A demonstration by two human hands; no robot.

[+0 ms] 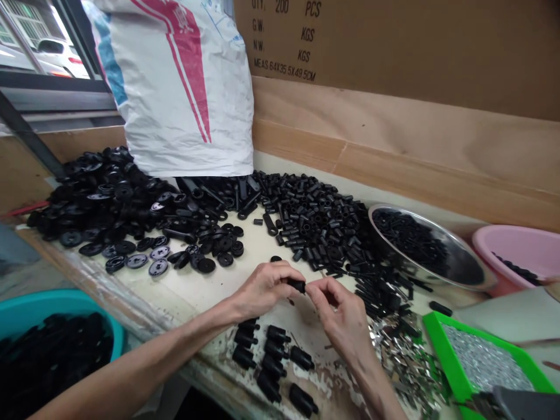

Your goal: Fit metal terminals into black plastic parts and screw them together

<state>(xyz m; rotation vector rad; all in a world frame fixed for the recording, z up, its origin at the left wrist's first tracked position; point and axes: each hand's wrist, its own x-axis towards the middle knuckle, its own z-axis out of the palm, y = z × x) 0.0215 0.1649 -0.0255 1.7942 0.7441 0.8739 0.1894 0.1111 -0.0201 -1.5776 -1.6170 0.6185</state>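
Observation:
My left hand (269, 287) is closed on a black plastic cylinder (297, 285), which lies level between thumb and fingers. Its right end points at my right hand (336, 300). There the thumb and index finger are pinched together at the tip of the cylinder; whatever they hold is too small to make out. Below the hands, several black cylinders with narrow stub ends (275, 366) lie in loose rows on the worktable (184, 294). A small black round piece (275, 258) sits just beyond my left hand.
Black discs (160, 266) are heaped at left, short black tubes (315, 216) at centre back. To the right stand a steel bowl (475, 274), a pink basin (516, 236), metal clips (409, 367) and a green tray (441, 335). A teal tub (116, 332) is lower left; a white sack (153, 116) stands behind.

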